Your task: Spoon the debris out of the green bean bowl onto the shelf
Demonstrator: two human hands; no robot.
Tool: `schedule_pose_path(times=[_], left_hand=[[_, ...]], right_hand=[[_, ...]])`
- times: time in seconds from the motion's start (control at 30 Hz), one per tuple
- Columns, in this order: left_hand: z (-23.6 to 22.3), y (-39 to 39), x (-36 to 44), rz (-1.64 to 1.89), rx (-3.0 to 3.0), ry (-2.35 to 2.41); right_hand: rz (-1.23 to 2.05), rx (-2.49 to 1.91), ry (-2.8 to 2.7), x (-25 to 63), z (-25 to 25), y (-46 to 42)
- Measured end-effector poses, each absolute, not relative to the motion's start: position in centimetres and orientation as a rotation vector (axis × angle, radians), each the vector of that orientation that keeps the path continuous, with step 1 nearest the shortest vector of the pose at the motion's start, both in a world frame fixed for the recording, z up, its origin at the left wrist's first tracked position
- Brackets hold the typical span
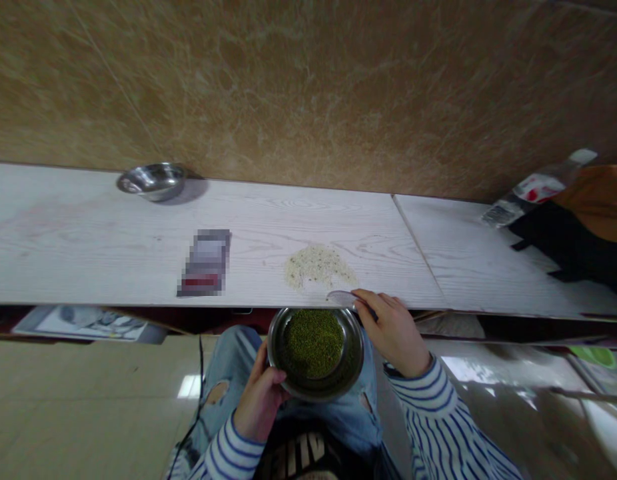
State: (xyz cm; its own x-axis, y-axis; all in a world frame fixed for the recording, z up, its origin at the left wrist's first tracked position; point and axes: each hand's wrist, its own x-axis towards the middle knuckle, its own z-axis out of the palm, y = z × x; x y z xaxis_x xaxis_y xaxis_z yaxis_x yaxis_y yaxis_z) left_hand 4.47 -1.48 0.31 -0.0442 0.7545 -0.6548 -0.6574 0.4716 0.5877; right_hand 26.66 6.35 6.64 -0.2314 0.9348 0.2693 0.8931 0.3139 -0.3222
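Observation:
My left hand (pixel 263 393) grips the rim of a metal bowl (pixel 356 380), thumb over the edge. Inside the bowl lie many mung beans (pixel 314 343). The bowl is held over my lap, just below the table's front edge. My right hand (pixel 394 330) is closed on the handle of a spoon (pixel 341 298), its pale, see-through head low at the table edge above the bowl. Beyond the spoon, a pile of white rice grains (pixel 318 263) with a few green beans mixed in is spread on the tabletop.
A second metal bowl (pixel 153 181) stands at the back left against the wall. A blurred-out phone-like slab (pixel 204 263) lies left of the grains. At the right are a plastic bottle (pixel 536 190) and a black and brown bag (pixel 588 227). A white wood-grain table (pixel 78 247) runs across.

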Motion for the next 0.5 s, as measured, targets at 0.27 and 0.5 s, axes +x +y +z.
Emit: schedule_pose_path(times=[0.27, 0.5], left_hand=[[0.27, -1.44, 4.29, 1.152, 0.098, 1.139], [0.38, -1.45, 4.31, 1.143, 0.112, 1.124]], right_hand=[[0.174, -1.604, -2.183, 26.65, 6.94, 6.13], [0.236, -1.584, -2.207, 26.52, 7.04, 5.84]])
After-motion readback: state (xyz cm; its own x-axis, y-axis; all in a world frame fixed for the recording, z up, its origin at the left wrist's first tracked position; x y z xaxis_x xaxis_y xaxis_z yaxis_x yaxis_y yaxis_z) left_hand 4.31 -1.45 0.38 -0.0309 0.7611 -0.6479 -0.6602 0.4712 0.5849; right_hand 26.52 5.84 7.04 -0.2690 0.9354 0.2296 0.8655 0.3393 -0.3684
